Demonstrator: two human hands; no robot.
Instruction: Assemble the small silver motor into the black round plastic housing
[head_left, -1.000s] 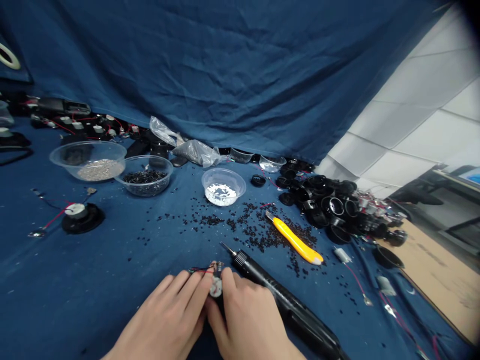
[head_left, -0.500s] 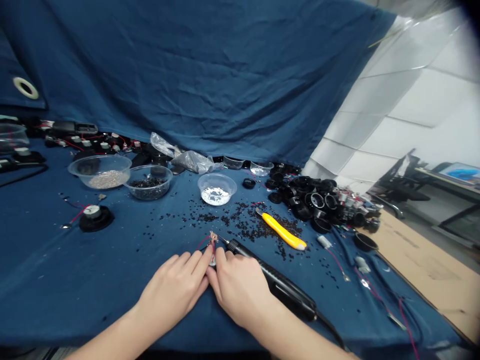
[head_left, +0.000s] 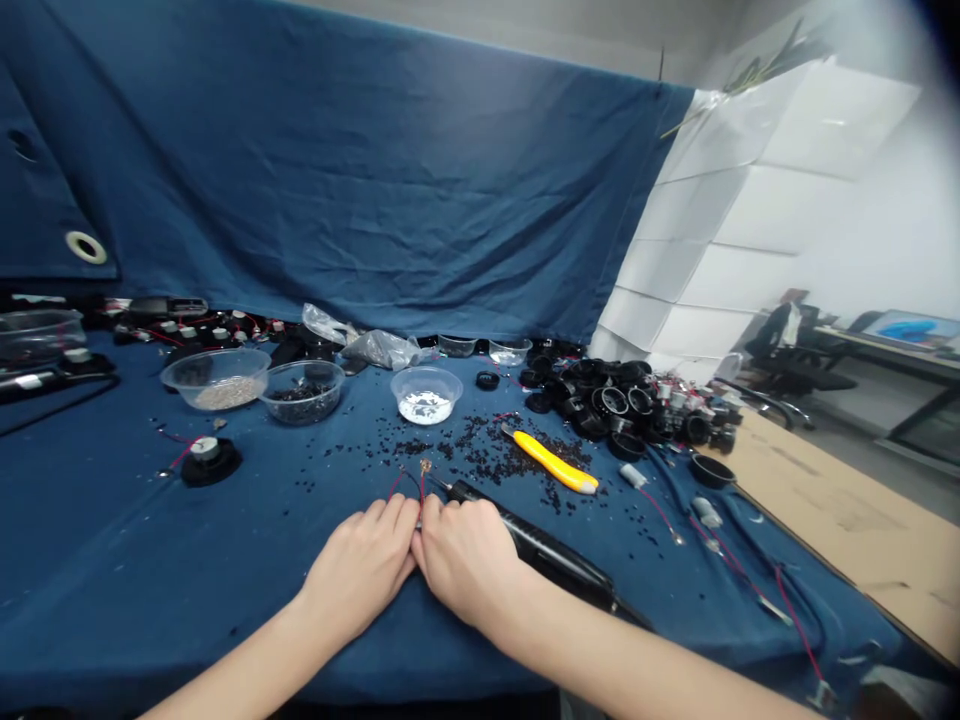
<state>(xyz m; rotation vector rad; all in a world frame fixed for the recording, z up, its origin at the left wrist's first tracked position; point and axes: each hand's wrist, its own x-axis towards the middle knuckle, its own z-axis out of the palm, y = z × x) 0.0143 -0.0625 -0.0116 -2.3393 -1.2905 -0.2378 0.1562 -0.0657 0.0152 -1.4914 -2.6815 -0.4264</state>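
My left hand (head_left: 360,555) and my right hand (head_left: 466,550) meet near the front of the blue-covered table, fingers closed together around a small wired motor, almost wholly hidden by them. Thin red wires (head_left: 422,488) rise from between the fingertips to a small copper-coloured metal contact (head_left: 425,466). Beside my right hand lies a black electric screwdriver (head_left: 551,555), its bit pointing left toward the wires. Just beyond, a yellow-handled utility knife (head_left: 553,462) rests among scattered small black screws (head_left: 487,450). To the left sits a black round cap with a motor (head_left: 211,462) and a red wire.
Clear plastic bowls hold silvery bits (head_left: 217,385), black pieces (head_left: 301,398) and white bits (head_left: 426,402). Black round housings (head_left: 600,400) are heaped at right, with loose wired motors (head_left: 634,476) in front. A blue cloth (head_left: 337,180) hangs behind; cardboard (head_left: 847,510) lies at right.
The camera view has tilted up and shifted somewhat. Both hands stay together, with fingers now covering more of the motor; its grey part showed between them before.
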